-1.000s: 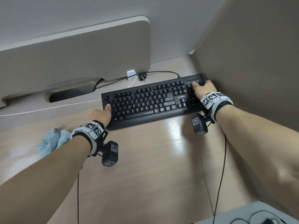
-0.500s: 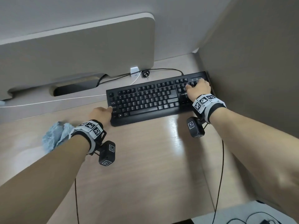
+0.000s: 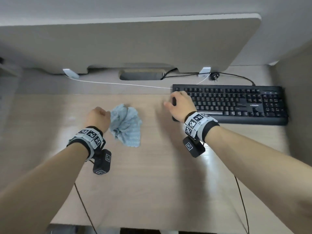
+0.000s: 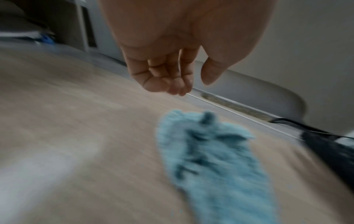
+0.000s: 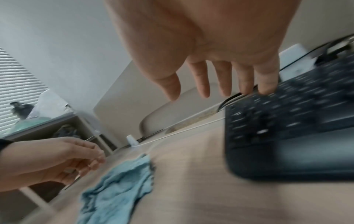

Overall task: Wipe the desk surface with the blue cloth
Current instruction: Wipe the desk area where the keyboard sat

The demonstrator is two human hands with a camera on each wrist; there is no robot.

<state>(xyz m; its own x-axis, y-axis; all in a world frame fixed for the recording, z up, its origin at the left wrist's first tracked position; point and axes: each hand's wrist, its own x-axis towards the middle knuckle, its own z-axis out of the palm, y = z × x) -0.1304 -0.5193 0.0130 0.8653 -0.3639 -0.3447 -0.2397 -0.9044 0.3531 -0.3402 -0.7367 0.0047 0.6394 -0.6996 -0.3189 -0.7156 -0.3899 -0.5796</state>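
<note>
Blue cloth: the blue cloth [image 3: 125,126] lies crumpled in a loose heap on the desk [image 3: 152,174], about mid-depth and left of centre, untouched by either hand; in the wrist views it shows as a rumpled strip [image 4: 214,159] [image 5: 116,191].
Left hand: the left hand [image 3: 98,118] hovers just left of the cloth, above the surface; its fingers [image 4: 162,72] are loosely curled towards the palm, thumb apart, and they hold nothing.
Right hand: the right hand [image 3: 181,105] is over the near-left corner of the keyboard, well to the right of the cloth; its fingers [image 5: 226,78] are spread and nearly straight, holding nothing. The outer fingertips sit at the keyboard's far-left edge, but blur hides whether they touch it.
Keyboard: the black keyboard [image 3: 236,103] lies on the right side of the desk, its cable [image 3: 236,76] running to the far edge.
Backdrop: a grey divider panel [image 3: 126,44] stands along the far side, with a white cable [image 3: 118,84] lying in front of it.
Step in hand: picking up the cloth, by my reading; no wiping has begun, since the cloth sits slack and ungripped.
Next move: the left hand, being nearest, would need to come down to the right, close its fingers over a good bunch of the fabric, then press it flat against the bare wood for broad strokes.
Caution: the keyboard covers the right part of the desk, so that stretch cannot be wiped while it stays there.
</note>
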